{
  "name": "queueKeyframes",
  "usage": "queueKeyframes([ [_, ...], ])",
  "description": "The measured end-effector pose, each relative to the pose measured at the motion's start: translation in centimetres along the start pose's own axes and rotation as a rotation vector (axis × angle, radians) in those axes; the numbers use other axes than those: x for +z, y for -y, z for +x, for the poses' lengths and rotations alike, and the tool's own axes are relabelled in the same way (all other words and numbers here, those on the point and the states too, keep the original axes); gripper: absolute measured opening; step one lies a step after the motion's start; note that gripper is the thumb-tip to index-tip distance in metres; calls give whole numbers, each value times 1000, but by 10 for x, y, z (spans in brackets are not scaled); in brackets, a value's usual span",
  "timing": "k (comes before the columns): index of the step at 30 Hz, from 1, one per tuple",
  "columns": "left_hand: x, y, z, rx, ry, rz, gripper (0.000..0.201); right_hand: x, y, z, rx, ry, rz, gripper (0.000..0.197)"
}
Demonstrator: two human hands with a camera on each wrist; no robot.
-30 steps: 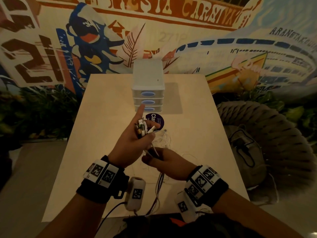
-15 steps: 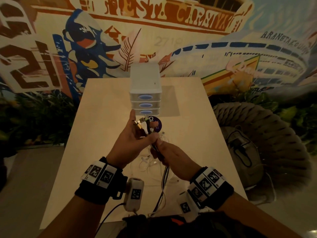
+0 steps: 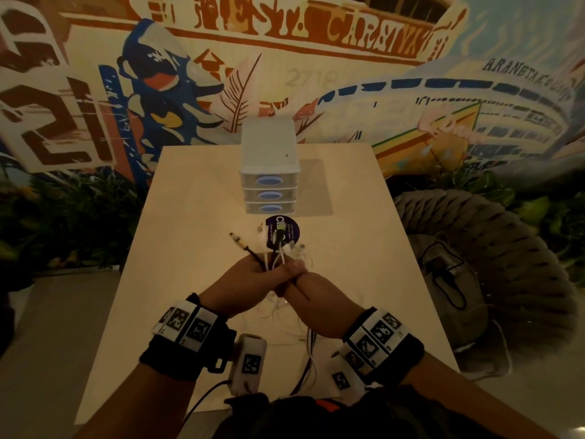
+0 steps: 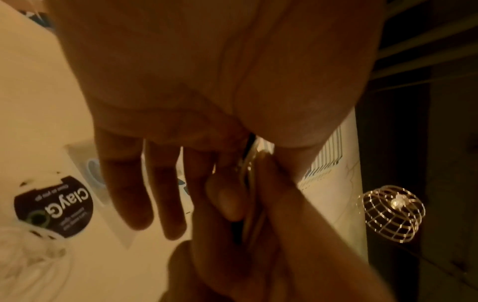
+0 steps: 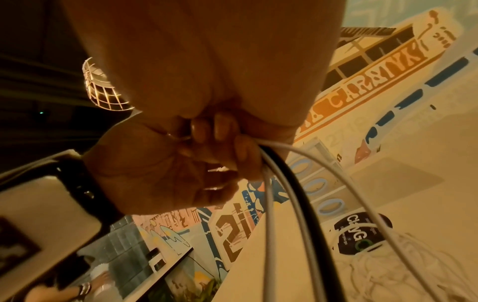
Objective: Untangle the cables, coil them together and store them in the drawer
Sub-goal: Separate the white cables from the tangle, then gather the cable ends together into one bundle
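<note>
Left hand (image 3: 250,280) and right hand (image 3: 311,301) meet above the bench (image 3: 190,217), fingers (image 5: 243,155) of both curled tight round the cables (image 3: 278,253). Plug ends fan beyond the fingertips; drawer unit (image 3: 269,172) stands farther off, shut.

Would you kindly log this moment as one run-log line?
phase: gathering | left hand: holds cables near plugs | right hand: grips cables | drawers: closed | slack: on table
</note>
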State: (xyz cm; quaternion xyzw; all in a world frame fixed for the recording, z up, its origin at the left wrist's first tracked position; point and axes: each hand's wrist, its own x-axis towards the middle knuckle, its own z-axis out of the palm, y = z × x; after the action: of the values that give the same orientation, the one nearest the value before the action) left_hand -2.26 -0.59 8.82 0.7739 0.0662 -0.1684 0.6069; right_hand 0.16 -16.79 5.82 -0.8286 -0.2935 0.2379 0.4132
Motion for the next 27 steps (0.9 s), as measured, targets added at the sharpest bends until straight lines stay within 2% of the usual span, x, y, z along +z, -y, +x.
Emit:
queueKeyframes([
  [3, 0, 2, 3, 92, -8, -117, 24, 1, 0, 2, -20, 1, 54, 47],
  [7, -2, 1, 7, 98, -177, -319, 27, -1, 1, 1, 57, 79, 187, 28],
  [9, -2, -2, 7, 93, -181, -484, 27, 0, 0, 0, 101, 113, 278, 35],
  [11, -4, -7, 7, 113, -191, -626, 25, 2, -7, -2, 122, 159, 265, 47],
  [14, -13, -17, 5, 174, -230, -760, 18, 4, -25, -9, 162, 257, 178, 47],
  [18, -28, -22, 3, 189, -273, -835, 22, 0, -52, -25, 209, 270, 149, 45],
  [23, -24, -15, -2, 166, -273, -802, 22, -13, -82, -41, 212, 280, -29, 36],
  [25, -25, -16, -3, 170, -253, -786, 21, -15, -92, -46, 257, 303, -90, 29],
  [27, -27, -19, -5, 179, -230, -784, 21, -17, -96, -51, 317, 311, -35, 23],
])
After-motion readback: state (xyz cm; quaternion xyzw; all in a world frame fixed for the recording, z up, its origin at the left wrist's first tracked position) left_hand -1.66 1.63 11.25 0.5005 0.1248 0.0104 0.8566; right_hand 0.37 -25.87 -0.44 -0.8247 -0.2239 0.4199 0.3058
